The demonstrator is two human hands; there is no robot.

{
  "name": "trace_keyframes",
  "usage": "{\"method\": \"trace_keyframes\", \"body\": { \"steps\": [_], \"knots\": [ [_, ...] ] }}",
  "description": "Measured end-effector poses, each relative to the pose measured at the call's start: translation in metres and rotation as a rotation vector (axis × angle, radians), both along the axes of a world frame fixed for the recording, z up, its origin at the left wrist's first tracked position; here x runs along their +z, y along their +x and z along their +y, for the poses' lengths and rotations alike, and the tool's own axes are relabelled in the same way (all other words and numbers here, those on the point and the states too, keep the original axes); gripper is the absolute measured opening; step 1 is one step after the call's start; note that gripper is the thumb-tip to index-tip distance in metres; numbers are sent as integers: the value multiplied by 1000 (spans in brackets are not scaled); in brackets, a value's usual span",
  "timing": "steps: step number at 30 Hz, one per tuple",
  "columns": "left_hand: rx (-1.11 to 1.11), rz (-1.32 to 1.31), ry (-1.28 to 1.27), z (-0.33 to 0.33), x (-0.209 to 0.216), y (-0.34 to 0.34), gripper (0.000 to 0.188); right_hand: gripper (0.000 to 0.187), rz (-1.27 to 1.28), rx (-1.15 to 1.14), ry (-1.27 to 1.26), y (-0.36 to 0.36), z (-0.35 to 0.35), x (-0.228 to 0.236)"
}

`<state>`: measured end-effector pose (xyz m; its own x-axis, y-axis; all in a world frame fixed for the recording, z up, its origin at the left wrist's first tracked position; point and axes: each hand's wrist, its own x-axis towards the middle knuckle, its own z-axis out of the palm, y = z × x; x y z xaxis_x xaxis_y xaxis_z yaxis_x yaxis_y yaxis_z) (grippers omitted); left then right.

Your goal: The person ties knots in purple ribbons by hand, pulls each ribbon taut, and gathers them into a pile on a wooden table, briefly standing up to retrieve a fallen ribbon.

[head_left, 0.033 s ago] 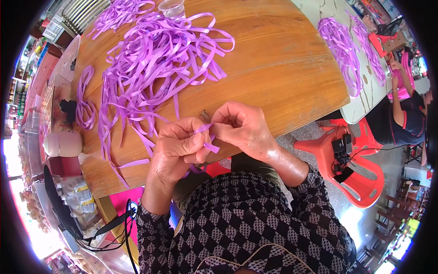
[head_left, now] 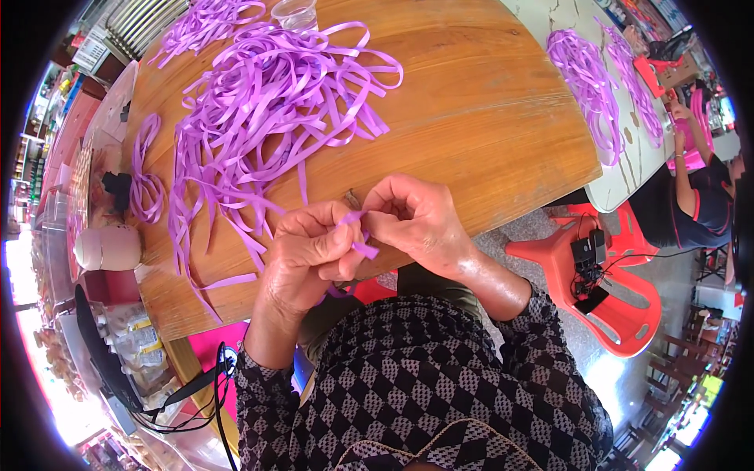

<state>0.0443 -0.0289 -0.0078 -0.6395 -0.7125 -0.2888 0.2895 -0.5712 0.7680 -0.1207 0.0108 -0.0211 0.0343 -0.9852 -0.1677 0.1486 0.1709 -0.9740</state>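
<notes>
Left hand (head_left: 310,255) and right hand (head_left: 416,220) pinched together on a purple ribbon strip (head_left: 363,248) at the wooden table (head_left: 487,118) edge. Loose purple ribbon pile (head_left: 259,102) farther onto the table. Red plastic chair (head_left: 620,290) right of the table.

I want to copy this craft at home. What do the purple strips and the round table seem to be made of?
Purple strips: probably thin plastic or satin-like ribbon; flat, glossy, and they hold springy loops. Both hands, left hand and right hand, pinch one piece. Round table: looks like varnished wood, with visible grain and a warm sheen.
</notes>
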Motion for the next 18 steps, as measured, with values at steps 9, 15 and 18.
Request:
{"method": "trace_keyframes", "body": {
  "steps": [9, 15, 18],
  "knots": [
    [179, -174, -30, 2, 6, -11, 18, 15, 360, -175, -563, 3, 5, -5],
    [214, -283, -283, 9, 10, -6, 15, 9, 252, -177, -496, 0, 1, 0],
    [201, -254, -434, 8, 9, -8, 14, 10, 59, -140, -587, -1, -7, -6]
  ]
}}
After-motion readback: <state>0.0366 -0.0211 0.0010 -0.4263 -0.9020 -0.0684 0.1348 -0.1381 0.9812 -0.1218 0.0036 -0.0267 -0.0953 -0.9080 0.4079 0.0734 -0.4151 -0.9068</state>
